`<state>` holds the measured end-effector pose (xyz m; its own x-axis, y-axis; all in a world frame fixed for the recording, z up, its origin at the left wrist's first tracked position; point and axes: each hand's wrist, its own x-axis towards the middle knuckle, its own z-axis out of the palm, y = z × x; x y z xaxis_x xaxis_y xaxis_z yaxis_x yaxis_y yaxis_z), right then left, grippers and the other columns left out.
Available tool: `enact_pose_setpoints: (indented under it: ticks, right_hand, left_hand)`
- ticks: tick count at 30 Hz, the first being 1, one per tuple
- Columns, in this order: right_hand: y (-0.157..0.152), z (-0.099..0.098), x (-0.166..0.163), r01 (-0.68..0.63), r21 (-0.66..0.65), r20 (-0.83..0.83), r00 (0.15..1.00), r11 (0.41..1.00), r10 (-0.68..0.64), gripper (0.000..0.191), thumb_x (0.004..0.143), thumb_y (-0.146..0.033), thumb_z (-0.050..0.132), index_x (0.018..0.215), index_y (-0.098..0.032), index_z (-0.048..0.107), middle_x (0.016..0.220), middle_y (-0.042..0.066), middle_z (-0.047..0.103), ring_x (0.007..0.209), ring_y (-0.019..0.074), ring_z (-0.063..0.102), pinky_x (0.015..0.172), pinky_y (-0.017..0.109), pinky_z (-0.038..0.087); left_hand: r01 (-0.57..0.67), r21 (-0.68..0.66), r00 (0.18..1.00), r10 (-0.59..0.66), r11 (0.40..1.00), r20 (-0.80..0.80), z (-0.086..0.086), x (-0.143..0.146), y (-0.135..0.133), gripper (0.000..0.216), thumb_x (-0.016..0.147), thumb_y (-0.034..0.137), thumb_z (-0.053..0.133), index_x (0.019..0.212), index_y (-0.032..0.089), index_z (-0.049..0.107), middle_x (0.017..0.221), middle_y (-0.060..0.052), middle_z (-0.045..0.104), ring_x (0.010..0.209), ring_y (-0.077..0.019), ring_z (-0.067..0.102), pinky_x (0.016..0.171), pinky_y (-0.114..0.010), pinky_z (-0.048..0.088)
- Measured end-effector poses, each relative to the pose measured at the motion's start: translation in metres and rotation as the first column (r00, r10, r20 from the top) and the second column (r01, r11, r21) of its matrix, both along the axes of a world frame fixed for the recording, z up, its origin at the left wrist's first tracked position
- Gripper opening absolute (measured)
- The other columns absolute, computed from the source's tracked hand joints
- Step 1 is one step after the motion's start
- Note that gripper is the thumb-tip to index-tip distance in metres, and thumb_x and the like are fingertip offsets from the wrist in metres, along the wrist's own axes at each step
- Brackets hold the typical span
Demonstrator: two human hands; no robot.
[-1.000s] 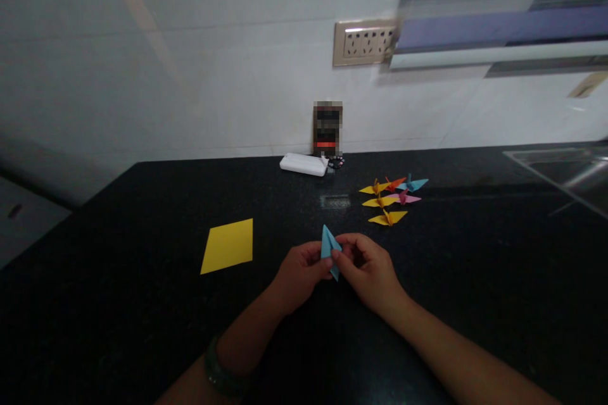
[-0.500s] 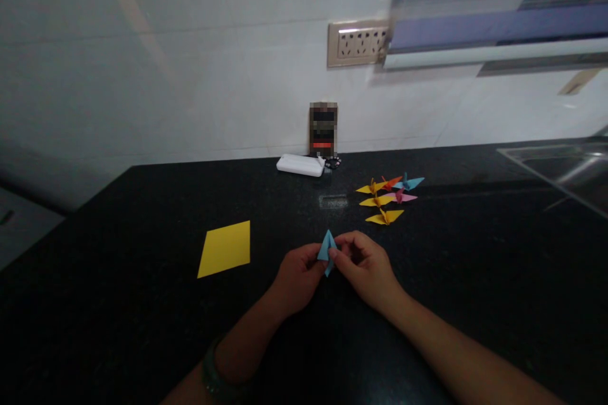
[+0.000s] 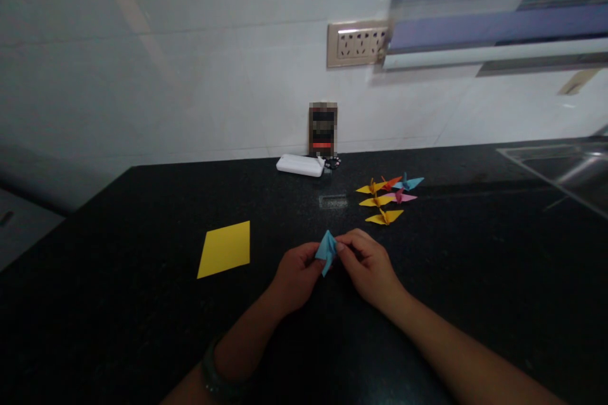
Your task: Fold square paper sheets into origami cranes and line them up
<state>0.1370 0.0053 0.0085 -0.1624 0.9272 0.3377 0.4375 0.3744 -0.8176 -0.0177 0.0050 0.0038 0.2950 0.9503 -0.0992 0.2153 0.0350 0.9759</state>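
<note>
A small, partly folded blue paper piece (image 3: 327, 249) is pinched between both of my hands just above the black countertop (image 3: 118, 304). My left hand (image 3: 295, 276) grips its left side with fingers curled. My right hand (image 3: 367, 266) pinches its right edge at the top. A flat yellow paper square (image 3: 225, 248) lies to the left of my hands. Several finished paper cranes (image 3: 388, 197), yellow, orange, pink and blue, sit in a cluster beyond my right hand.
A white flat box (image 3: 301, 164) and a small dark object stand by the wall at the back. A wall socket strip (image 3: 355, 43) is above them. A metal sink (image 3: 560, 168) lies at the far right. The counter's left edge drops off.
The blue paper piece has been folded smaller and tilted to the left between my fingers. My hands have stayed in about the same place.
</note>
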Motion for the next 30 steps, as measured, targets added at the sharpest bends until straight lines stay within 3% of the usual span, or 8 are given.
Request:
enact_pose_setpoints:
  ticks: [5, 11, 16, 22, 30]
  right_hand:
    - [0.0035, -0.0058, 0.0019, 0.096, -0.063, -0.028, 0.995, 0.993, -0.098, 0.008, 0.077, -0.017, 0.048, 0.078, -0.016, 0.056, 0.064, 0.000, 0.055, 0.056, 0.0119, 0.051, 0.051, 0.023, 0.041]
    - [0.0044, -0.0073, 0.0035, 0.084, -0.030, 0.003, 0.996, 0.996, -0.084, 0.013, 0.078, -0.016, 0.048, 0.079, -0.017, 0.061, 0.073, 0.003, 0.059, 0.066, 0.0134, 0.056, 0.059, 0.025, 0.045]
    - [0.0040, -0.0053, 0.0021, 0.017, -0.009, -0.021, 1.000, 1.000, -0.017, 0.007, 0.073, -0.020, 0.057, 0.079, -0.017, 0.060, 0.077, 0.003, 0.055, 0.063, 0.0119, 0.053, 0.055, 0.023, 0.045]
    - [0.0019, -0.0014, 0.0007, -0.070, 0.035, -0.103, 0.992, 0.997, 0.073, 0.008, 0.073, -0.015, 0.055, 0.076, -0.020, 0.060, 0.084, 0.004, 0.051, 0.070, 0.0129, 0.053, 0.049, 0.021, 0.044]
    - [0.0020, 0.0010, 0.0016, -0.121, 0.031, -0.093, 0.988, 0.992, 0.123, 0.008, 0.074, -0.017, 0.056, 0.076, -0.020, 0.063, 0.083, 0.004, 0.049, 0.073, 0.0127, 0.051, 0.053, 0.021, 0.045]
  left_hand:
    - [0.028, -0.055, 0.999, -0.025, 0.998, 0.040, -0.0032, 0.0000, 0.0009, 0.026, 0.074, 0.025, 0.052, 0.095, 0.019, 0.065, 0.080, -0.003, 0.066, 0.076, -0.0187, 0.058, 0.071, -0.029, 0.042]
    - [0.011, -0.064, 1.000, -0.010, 0.998, 0.022, -0.0032, -0.0017, 0.0011, 0.025, 0.076, 0.028, 0.051, 0.093, 0.018, 0.065, 0.075, -0.003, 0.065, 0.072, -0.0182, 0.057, 0.068, -0.028, 0.040]
    - [0.013, -0.057, 0.996, -0.008, 0.998, 0.088, -0.0010, -0.0005, 0.0006, 0.020, 0.074, 0.027, 0.054, 0.087, 0.017, 0.067, 0.071, -0.001, 0.063, 0.066, -0.0145, 0.053, 0.064, -0.025, 0.038]
    - [0.038, -0.279, 0.939, 0.061, 0.960, 0.340, 0.0038, 0.0022, -0.0003, 0.024, 0.070, 0.033, 0.061, 0.085, 0.015, 0.066, 0.068, -0.001, 0.061, 0.062, -0.0112, 0.052, 0.062, -0.023, 0.040]
    - [0.103, -0.341, 0.912, 0.048, 0.934, 0.407, 0.0032, 0.0026, -0.0017, 0.026, 0.069, 0.036, 0.062, 0.084, 0.014, 0.066, 0.071, -0.003, 0.061, 0.065, -0.0110, 0.053, 0.063, -0.024, 0.043]
